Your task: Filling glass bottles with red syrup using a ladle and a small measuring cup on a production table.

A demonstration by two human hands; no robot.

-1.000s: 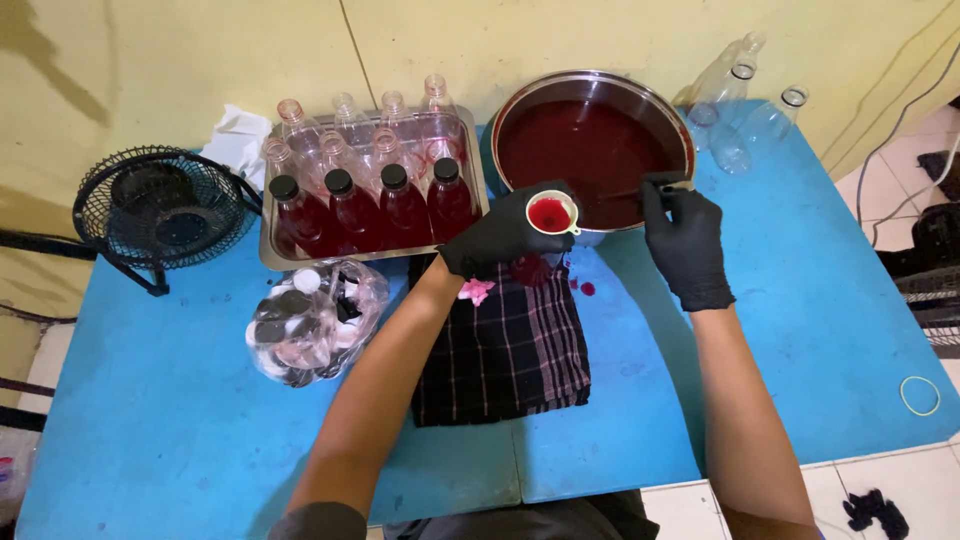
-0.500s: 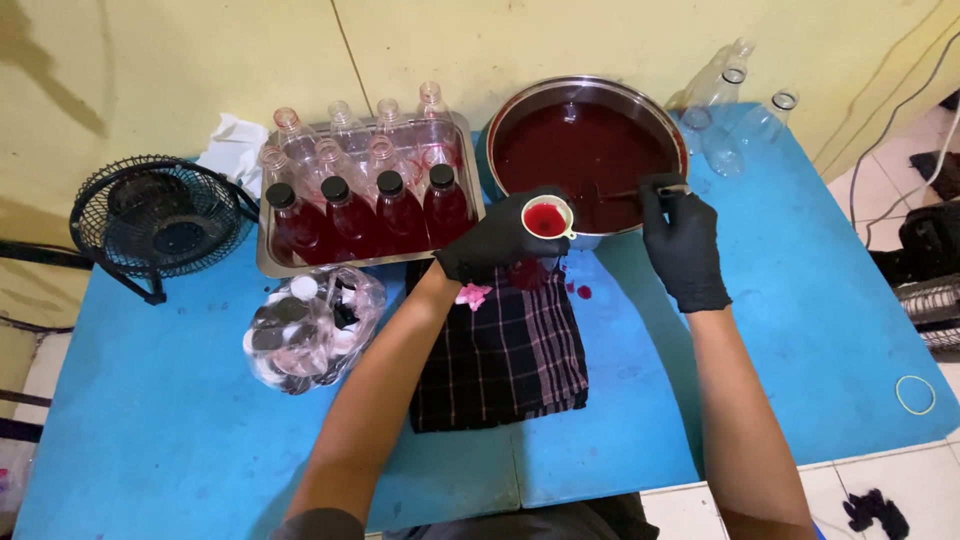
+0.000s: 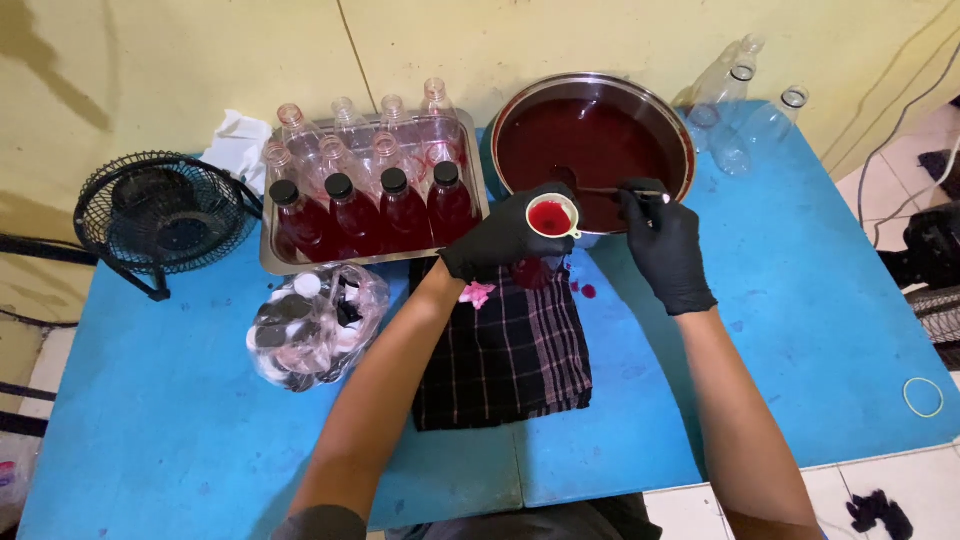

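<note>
Both hands wear black gloves. My left hand (image 3: 500,240) grips a plastic bottle (image 3: 537,270) topped with a white funnel (image 3: 552,216) that holds red liquid; the bottle stands on a dark checked cloth (image 3: 505,350). My right hand (image 3: 665,245) holds a ladle handle (image 3: 610,190) whose bowl dips into the red liquid of a large steel pot (image 3: 595,145) behind the funnel. A metal tray (image 3: 372,190) to the left carries several capped bottles full of red drink and several uncapped bottles behind them.
A clear bag of bottle caps (image 3: 310,325) lies left of the cloth. A small black fan (image 3: 160,215) sits at the blue table's (image 3: 790,330) left edge. Empty clear bottles (image 3: 745,105) lie right of the pot. A rubber band (image 3: 922,397) lies far right. Red drops (image 3: 583,290) spot the table.
My right hand has shifted from beside the funnel toward the pot, with the ladle now dipped in the liquid. My left hand stays on the bottle and funnel.
</note>
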